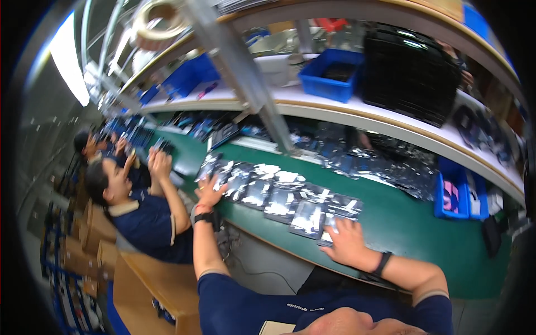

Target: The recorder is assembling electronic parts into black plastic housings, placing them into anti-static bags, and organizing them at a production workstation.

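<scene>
A row of flat, shiny, dark-and-silver packets [279, 205] lies along the front edge of the green counter [407, 237], slanting from near the co-worker [142, 218] on the left toward the counter's middle. The left hand [211, 191] rests at the row's left end, its fingers spread over the packets there; no pinch shows. The right hand [349, 244] lies palm down on the packet at the other end, close to the front edge, its fingers stretched out and slightly apart, gripping nothing that I can make out. The packets sit tight against one another, and some seem to overlap, so a sideways push from either hand could shove the whole row askew or ride one packet up over its neighbour. The likeliest loss, I judge, is at the front edge: a packet drawn toward the body there could tip off onto the floor, since no lip shows. Their glossy skins look slippery, which would make an uneven press slide rather than hold. Toward the rear edge, a loose spread of similar dark bags [385, 167] could get mixed in if the row were pushed back. The blue bins [451, 215] near the right end stand well clear of both hands, so knocking them seems unlikely.
</scene>
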Demonstrator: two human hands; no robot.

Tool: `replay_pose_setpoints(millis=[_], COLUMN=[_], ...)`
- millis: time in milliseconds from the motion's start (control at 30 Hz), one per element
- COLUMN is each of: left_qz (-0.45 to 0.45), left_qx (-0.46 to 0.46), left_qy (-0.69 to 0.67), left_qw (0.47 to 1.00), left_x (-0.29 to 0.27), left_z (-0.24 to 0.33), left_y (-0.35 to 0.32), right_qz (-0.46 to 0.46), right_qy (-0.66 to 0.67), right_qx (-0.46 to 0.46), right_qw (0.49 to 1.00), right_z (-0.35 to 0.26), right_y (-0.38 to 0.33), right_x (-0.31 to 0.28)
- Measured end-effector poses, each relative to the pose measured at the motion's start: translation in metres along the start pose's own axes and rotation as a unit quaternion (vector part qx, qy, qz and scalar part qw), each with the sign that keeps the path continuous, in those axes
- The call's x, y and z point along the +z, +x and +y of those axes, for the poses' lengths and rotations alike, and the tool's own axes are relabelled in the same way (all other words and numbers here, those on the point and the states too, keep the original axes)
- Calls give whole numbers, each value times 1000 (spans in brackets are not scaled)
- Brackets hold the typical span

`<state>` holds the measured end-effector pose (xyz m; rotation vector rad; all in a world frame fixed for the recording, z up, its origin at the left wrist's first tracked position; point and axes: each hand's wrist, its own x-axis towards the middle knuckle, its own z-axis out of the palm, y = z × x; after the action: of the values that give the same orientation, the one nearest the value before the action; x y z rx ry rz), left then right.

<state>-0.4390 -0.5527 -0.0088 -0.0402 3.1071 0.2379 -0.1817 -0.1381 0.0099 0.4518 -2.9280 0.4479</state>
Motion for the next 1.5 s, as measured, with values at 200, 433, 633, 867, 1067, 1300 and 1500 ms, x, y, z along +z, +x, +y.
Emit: replay_pose_setpoints(millis=[200, 433, 633, 867, 1067, 1300, 1500], left_qz=[191, 83, -42, -108, -151, -269, -404], left_qx=[198, 389, 454, 518, 566, 594, 438], left_qy=[-164, -223, -275, -284, -326, -381, -481], left_qw=[947, 890, 847, 799, 742, 655, 643], left_x=[-38, -34, -13, -19, -30, -2, 40], left_z=[64, 183, 238, 300, 363, 435, 488], left_y=[-29, -127, -175, -210, -257, -306, -341], right_qz=[-40, 131, 305, 223, 78, 254, 424], right_qy=[15, 66, -150, -271, -232, -22, 184], right_qx=[20, -33, 209, 592, 624, 581, 420], right_qw=[999, 989, 917, 725, 742, 773, 781], right_z=[-46, -26, 132, 331, 353, 263, 154], right_y=[86, 70, -88, -315, -351, -347, -261], right_x=[44, 19, -104, -207, -193, -157, -108])
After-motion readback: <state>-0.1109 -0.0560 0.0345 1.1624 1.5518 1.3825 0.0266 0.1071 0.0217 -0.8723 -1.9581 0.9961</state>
